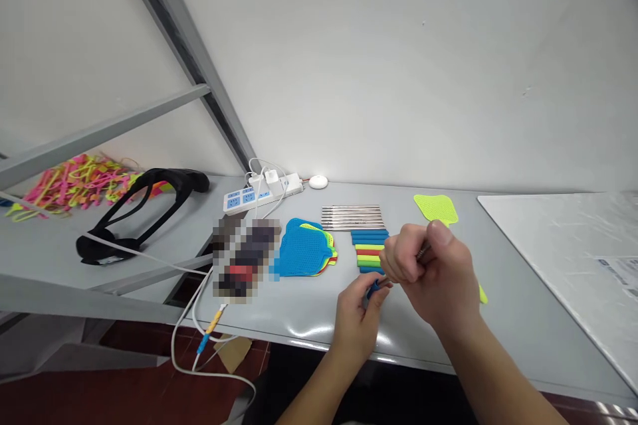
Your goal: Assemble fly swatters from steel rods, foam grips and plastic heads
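Observation:
Low over the table's front, my left hand (357,315) is closed around a blue handle tube (373,288). My right hand (433,272) makes a fist around a thin metal rod (386,280), whose lower end meets the blue tube; how deep it sits is hidden by fingers. Just beyond the hands lies a row of blue, yellow, red and green handle tubes (367,249). Behind that row are several metal rods (351,218) side by side. Mesh fly swatter heads (305,249), a blue one on top, are stacked to the left. A yellow-green fly swatter (436,208) lies partly behind my right hand.
A power strip (244,199) with plugs and cables stands at the back, near a round white device (318,182). A black strapped frame (144,212) and a pink and yellow pile (80,182) lie left. A white wrapped panel (563,246) covers the right. Metal shelf bars (109,126) cross the left.

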Available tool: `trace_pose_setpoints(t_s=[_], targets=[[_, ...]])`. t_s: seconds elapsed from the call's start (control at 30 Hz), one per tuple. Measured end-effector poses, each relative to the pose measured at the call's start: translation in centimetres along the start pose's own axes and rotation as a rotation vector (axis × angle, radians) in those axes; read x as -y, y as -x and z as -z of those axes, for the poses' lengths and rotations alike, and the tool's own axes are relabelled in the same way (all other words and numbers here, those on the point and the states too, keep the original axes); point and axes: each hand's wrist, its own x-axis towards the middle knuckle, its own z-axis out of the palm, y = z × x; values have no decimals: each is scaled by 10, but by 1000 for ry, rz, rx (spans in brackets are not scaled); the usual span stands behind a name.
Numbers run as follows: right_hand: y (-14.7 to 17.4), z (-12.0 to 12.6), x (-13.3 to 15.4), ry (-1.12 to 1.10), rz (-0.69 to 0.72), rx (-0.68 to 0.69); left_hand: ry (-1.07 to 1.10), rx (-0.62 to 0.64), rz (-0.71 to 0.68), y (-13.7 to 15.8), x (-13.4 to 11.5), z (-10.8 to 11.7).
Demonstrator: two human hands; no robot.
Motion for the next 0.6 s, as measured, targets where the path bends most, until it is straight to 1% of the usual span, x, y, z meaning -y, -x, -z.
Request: trace_pose_setpoints(t_s=[0.17, 0.4, 0.5, 0.6], targets=[[1, 0, -2, 60, -6, 51, -39, 44, -20, 2, 3, 2], [0, -1, -3, 77, 17, 61, -32, 82, -40, 0, 3, 2], [-3, -1, -9, 85, 38, 37, -50, 88, -35, -1, 3, 2], [-5, -1, -22, 162, 25, 4, -77, 74, -26, -2, 4, 2]])
